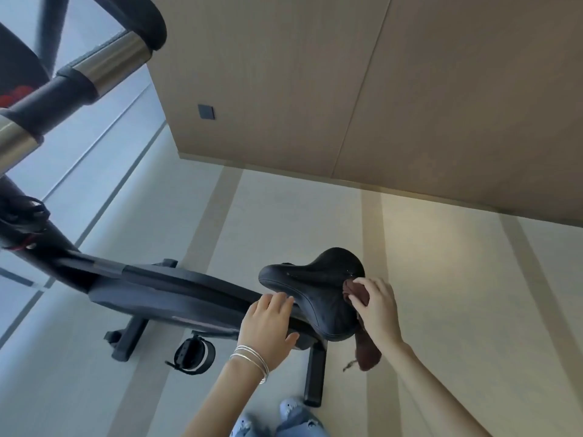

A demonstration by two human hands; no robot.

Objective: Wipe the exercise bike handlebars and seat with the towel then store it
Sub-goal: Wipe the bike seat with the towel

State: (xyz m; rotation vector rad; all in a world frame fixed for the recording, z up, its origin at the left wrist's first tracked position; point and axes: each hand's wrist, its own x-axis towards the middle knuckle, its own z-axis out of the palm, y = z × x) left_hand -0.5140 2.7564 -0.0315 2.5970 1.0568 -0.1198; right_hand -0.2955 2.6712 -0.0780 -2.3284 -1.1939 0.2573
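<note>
From my remote seat I see the right hand point(377, 310) with fingers curled on a dark reddish-brown towel point(367, 351), pressing its bunched upper part against the right rear edge of the black seat point(312, 291). The rest of the towel hangs below the seat's rim, a short cord dangling from its lower end. The left hand point(268, 323) rests relaxed against the seat's left edge, fingers nearly straight, thumb spread, holding nothing; thin silver bangles point(252, 357) circle its wrist. The handlebars point(104, 66), black foam with shiny metal sleeves, fill the upper left, well apart from the towel. Beside them a dark console point(15, 93) carries red marks too blurred for me to read. A strapped pedal point(192, 354) hangs under the bike's frame point(164, 294), above the pale striped floor point(441, 279).
</note>
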